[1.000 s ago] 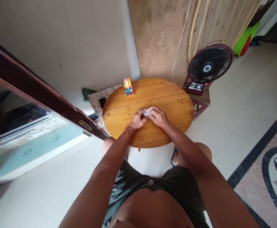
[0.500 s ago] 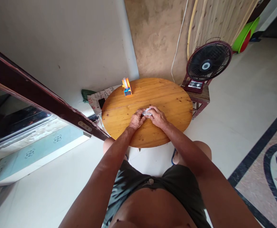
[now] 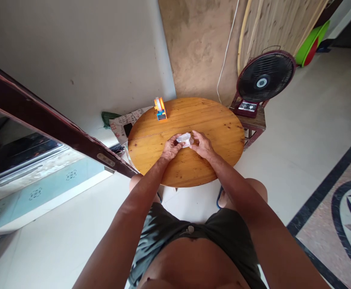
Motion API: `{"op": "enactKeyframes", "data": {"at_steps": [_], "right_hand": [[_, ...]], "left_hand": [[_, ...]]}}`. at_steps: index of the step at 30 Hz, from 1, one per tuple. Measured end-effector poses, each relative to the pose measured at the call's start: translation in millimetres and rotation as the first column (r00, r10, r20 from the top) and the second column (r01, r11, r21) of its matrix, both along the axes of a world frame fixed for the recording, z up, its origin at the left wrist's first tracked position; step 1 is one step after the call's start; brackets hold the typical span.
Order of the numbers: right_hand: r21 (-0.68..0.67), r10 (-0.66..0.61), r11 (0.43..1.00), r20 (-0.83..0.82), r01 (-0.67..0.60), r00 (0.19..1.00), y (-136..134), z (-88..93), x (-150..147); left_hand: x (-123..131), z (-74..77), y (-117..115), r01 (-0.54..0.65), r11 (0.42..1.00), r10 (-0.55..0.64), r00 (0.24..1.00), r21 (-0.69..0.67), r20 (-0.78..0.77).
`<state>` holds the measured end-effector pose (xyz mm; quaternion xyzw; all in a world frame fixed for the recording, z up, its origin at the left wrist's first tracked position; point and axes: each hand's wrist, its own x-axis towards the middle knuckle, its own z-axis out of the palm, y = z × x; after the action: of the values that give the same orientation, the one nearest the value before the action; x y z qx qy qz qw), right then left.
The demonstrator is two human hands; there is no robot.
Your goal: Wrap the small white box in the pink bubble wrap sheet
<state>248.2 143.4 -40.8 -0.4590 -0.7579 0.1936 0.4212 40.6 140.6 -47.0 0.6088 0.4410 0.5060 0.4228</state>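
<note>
A small whitish, translucent bundle (image 3: 185,139), like something wrapped in clear plastic, is between my hands over the middle of the wooden table (image 3: 190,168). My left hand (image 3: 172,147) grips its left end between thumb and fingers. At the bundle's right end is my right hand (image 3: 203,145), thumb and fingers apart; whether a fingertip touches the plastic I cannot tell. What lies inside the wrapping does not show clearly. Farther back on the table stands an orange and blue tape dispenser (image 3: 160,109) with a roll on it.
A dark red fan (image 3: 261,82) stands on a small wooden stool (image 3: 255,122) right of the table. Behind the table's left edge lie a printed sack (image 3: 119,126) and a black phone-like object (image 3: 127,129). A white cord (image 3: 227,50) hangs down the wall behind.
My right hand has opened and drawn slightly right, off the bundle's top. More of the bundle now shows. My left hand keeps its hold.
</note>
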Motion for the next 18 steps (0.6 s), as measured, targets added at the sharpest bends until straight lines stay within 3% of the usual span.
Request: {"op": "enactKeyframes", "data": {"at_steps": [6,10,18], "right_hand": [[-0.016,0.027,1.0,0.113,-0.025,0.993,2,6.6,-5],[-0.045,-0.017,0.999,0.154,0.024,0.988,14,10.7,-8],[-0.061,-0.03,0.997,0.152,0.039,0.988,43,13.2,-3]], "left_hand": [[4,1.4,0,0.0,0.999,0.003,0.997,0.032,-0.08],[7,0.8,14,-0.016,0.997,0.024,0.993,0.071,-0.113],[-2,-2.0,33,0.057,0.993,-0.045,0.993,0.099,-0.112]]}}
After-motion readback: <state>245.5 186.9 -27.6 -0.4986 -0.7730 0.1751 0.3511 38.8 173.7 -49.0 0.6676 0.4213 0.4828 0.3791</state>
